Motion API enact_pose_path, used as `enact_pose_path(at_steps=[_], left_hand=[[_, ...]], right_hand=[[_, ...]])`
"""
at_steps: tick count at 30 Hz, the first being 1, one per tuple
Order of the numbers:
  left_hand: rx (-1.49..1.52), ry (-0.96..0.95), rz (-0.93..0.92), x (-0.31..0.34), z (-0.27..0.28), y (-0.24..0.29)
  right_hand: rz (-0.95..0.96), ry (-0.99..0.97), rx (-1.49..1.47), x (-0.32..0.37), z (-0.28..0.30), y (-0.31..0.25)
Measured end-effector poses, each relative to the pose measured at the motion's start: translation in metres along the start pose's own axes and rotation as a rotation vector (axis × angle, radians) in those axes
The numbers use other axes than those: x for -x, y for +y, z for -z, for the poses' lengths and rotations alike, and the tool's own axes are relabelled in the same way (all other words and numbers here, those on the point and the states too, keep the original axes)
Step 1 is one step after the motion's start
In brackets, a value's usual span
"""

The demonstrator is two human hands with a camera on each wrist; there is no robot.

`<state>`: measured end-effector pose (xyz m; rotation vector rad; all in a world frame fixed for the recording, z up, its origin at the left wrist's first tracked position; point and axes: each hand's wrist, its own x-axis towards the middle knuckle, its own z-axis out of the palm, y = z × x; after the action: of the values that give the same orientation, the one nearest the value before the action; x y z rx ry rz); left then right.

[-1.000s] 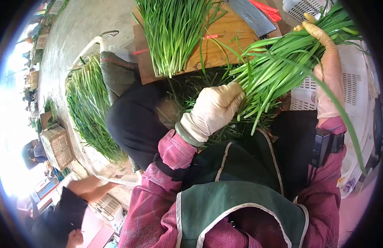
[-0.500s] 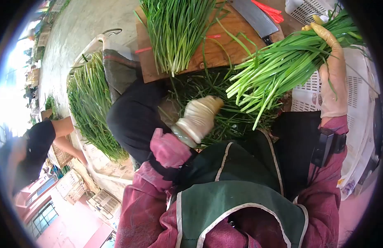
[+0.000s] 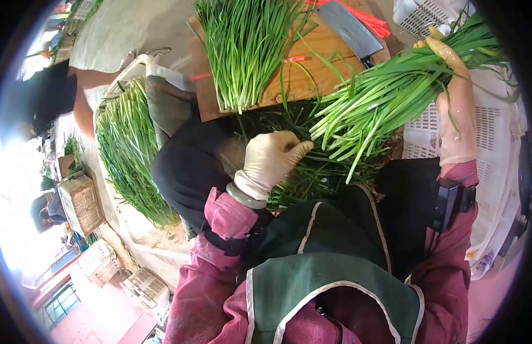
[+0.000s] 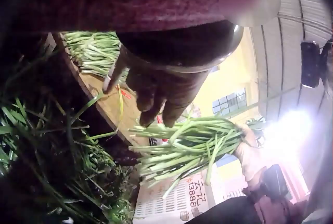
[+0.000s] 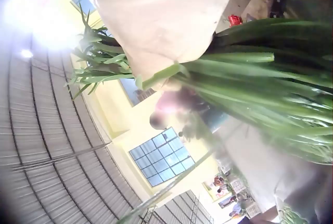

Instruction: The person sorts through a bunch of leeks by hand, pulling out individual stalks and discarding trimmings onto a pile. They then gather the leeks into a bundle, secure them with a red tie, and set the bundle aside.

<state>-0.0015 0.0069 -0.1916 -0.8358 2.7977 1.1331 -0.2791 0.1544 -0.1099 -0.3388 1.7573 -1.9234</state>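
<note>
My gloved right hand (image 3: 456, 71) grips a thick bunch of garlic chives (image 3: 386, 97) around its leafy part. The pale cut stems spread toward my left hand. My gloved left hand (image 3: 269, 157) hovers just left of the lowest stem ends, thumb and forefinger bent toward each other with nothing visible between them. From the left wrist, the fingers of the left hand (image 4: 164, 91) hang loosely above the bunch's stems (image 4: 182, 146). In the right wrist view, the glove covers part of the long green leaves (image 5: 260, 86).
Another bunch of chives (image 3: 251, 63) lies on a wooden board (image 3: 334, 49), with a cleaver (image 3: 349, 28) and red strips (image 3: 372, 22) beyond. Loose leaf scraps (image 3: 317, 180) lie below the board. A crate packed with chives (image 3: 125, 149) stands left; a white crate (image 3: 421, 137) stands right.
My left hand left the stem ends, swung left, and has come back near them with its fingers loosened. The right hand keeps its grip. At far left a passing person moved toward the top.
</note>
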Motion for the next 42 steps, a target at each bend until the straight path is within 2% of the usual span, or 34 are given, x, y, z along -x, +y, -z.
enact_pose_path(at_steps=[1,2,5,6,7,9,11,14,19,22,28,30,33,34,37,39,41,42], left_hand=[[0.087,-0.041,0.139,0.001,0.010,0.012],[0.096,0.043,0.100,0.000,0.016,0.023],[0.270,0.196,-0.171,-0.006,0.000,0.027],[0.468,0.171,-0.076,-0.008,-0.008,0.032],[0.544,0.207,-0.047,-0.010,-0.013,0.037],[0.509,0.252,-0.056,-0.018,-0.022,0.035],[0.494,0.270,0.034,-0.016,-0.017,0.045],[0.515,0.308,0.099,-0.011,-0.012,0.052],[0.547,0.299,0.101,-0.009,-0.010,0.054],[0.646,0.281,0.184,-0.008,-0.006,0.056],[0.523,0.272,0.135,-0.007,0.003,0.059],[0.412,0.305,0.065,-0.007,0.002,0.056],[0.228,0.358,-0.038,-0.004,-0.001,0.047],[0.163,0.377,-0.071,-0.002,-0.003,0.042],[0.221,0.377,-0.076,0.007,-0.009,0.033],[0.156,0.317,-0.042,0.016,-0.012,0.022],[-0.135,0.064,0.000,0.026,-0.017,-0.007],[-0.375,-0.250,0.091,0.025,-0.019,-0.014]], right_hand=[[0.055,-0.042,0.005,0.003,-0.004,-0.001],[0.110,-0.084,0.008,0.007,-0.009,-0.002],[-0.021,-0.002,-0.115,0.007,-0.014,-0.009],[-0.080,0.012,-0.197,-0.004,-0.006,-0.003],[-0.088,0.009,-0.220,-0.005,-0.006,-0.003],[-0.103,0.003,-0.262,-0.006,-0.004,-0.002],[0.104,0.033,-0.072,-0.006,0.000,0.009],[-0.056,0.003,-0.288,-0.007,-0.003,0.003],[-0.088,0.046,-0.306,-0.010,-0.002,0.007],[-0.115,0.046,-0.311,-0.010,-0.002,0.005],[-0.089,0.025,-0.341,-0.020,0.004,0.016],[-0.097,0.007,-0.330,-0.017,0.000,0.011],[0.005,0.007,-0.371,-0.012,-0.002,0.004],[-0.059,0.017,-0.419,-0.011,0.000,0.000],[-0.007,0.006,-0.458,-0.015,0.003,-0.003],[-0.013,0.030,-0.483,-0.027,0.016,-0.004],[0.021,0.031,-0.538,-0.042,0.036,-0.004],[0.019,0.084,-0.530,-0.042,0.037,-0.012]])
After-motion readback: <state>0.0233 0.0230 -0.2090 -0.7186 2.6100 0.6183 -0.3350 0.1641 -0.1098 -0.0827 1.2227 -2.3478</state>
